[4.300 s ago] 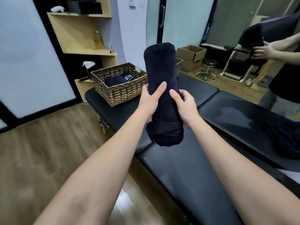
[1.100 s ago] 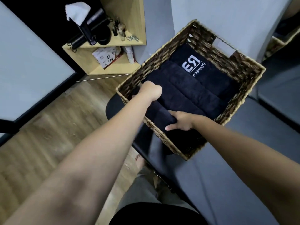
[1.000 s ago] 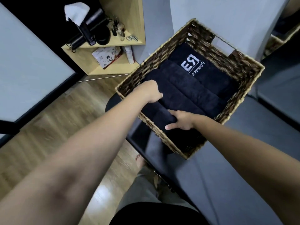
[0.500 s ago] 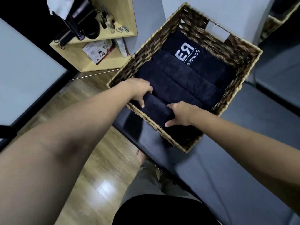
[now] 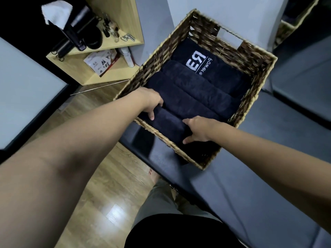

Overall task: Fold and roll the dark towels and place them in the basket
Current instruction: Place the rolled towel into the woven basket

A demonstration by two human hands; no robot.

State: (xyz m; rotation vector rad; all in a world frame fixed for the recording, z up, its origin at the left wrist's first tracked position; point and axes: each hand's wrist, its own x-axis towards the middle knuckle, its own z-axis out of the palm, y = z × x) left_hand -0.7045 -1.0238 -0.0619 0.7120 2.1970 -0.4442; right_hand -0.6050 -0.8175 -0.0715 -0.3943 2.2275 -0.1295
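Left hand (image 5: 152, 102) and right hand (image 5: 198, 128), each grip seemingly grasping the nearest rolled towel (image 5: 167, 123) in the basket (image 5: 254, 59).

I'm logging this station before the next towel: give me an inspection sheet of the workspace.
Surface: dark padded table, bearing the wicker basket.
Job's things: four rolled dark towels side by side in the basket; nearest towel under both hands, farthest is the logo towel.
Clutter: nothing seen on the table.
Hands: left hand and right hand grip the nearest towel.
Cables: nothing seen.
Surroundings: wooden shelf with bottles, wood floor.
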